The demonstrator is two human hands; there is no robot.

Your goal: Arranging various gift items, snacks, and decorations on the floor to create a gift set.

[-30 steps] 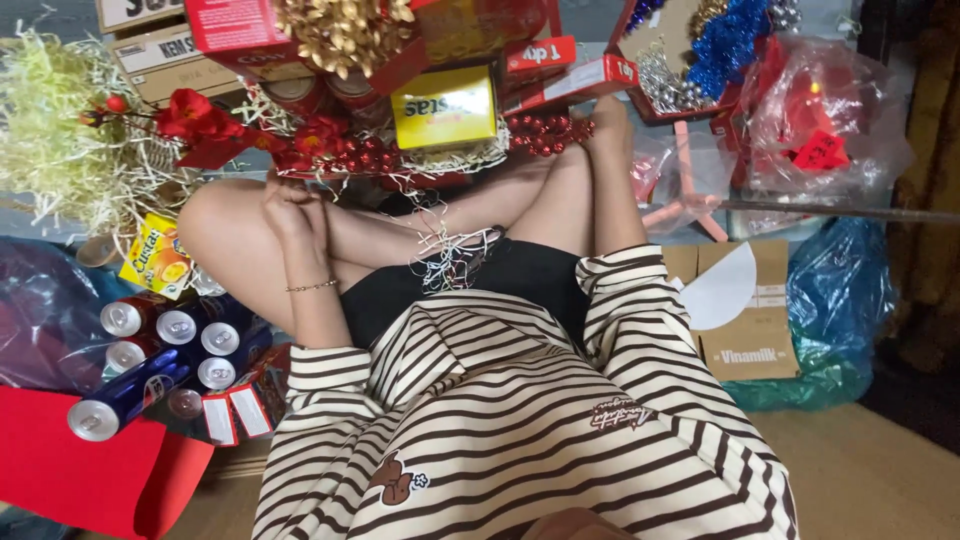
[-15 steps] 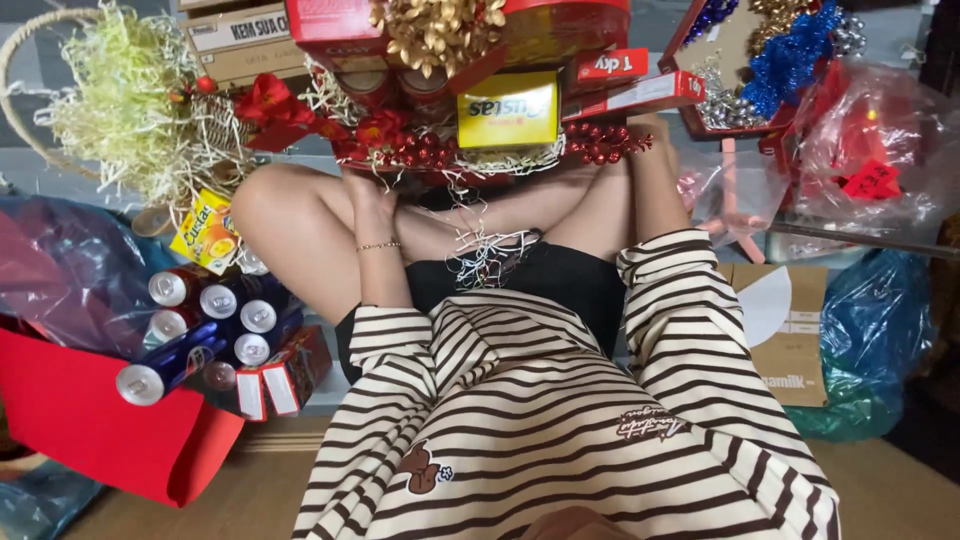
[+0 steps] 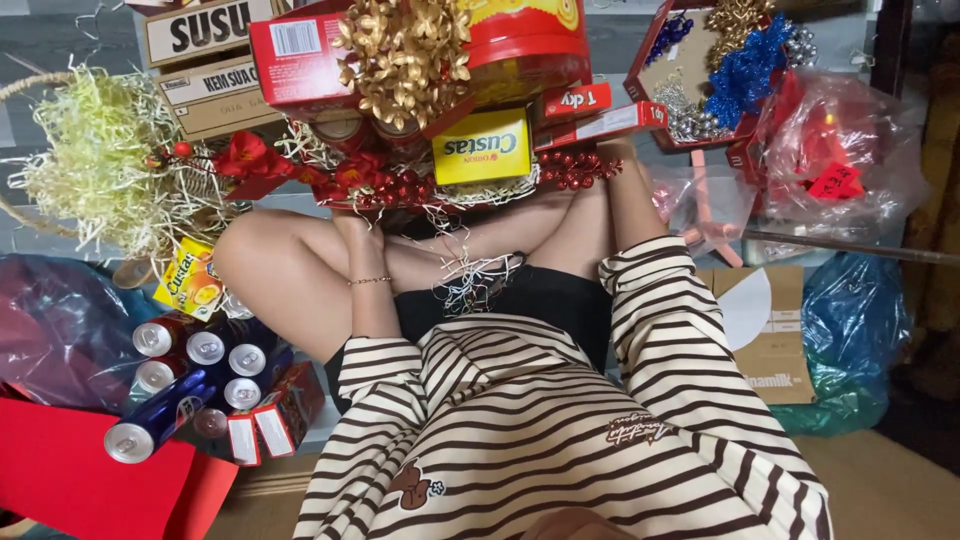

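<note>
A gift hamper rests against my knees. It is packed with a red tin, a yellow snack box, red boxes, a gold ornament and a red bead garland. My left hand, a thin bracelet on its wrist, reaches up to the hamper's near rim, fingers tucked under the garland. My right hand grips the rim at the right by the beads. Pale paper shreds hang onto my lap.
Several drink cans lie at the left beside a red paper bag. A wicker basket of yellow-green shreds stands at the far left. Cardboard boxes, a blue plastic bag and wrapped red gifts crowd the right.
The view has shifted, so the hamper and my knees sit further right and lower in frame. Both hands stay at the hamper's rim.
</note>
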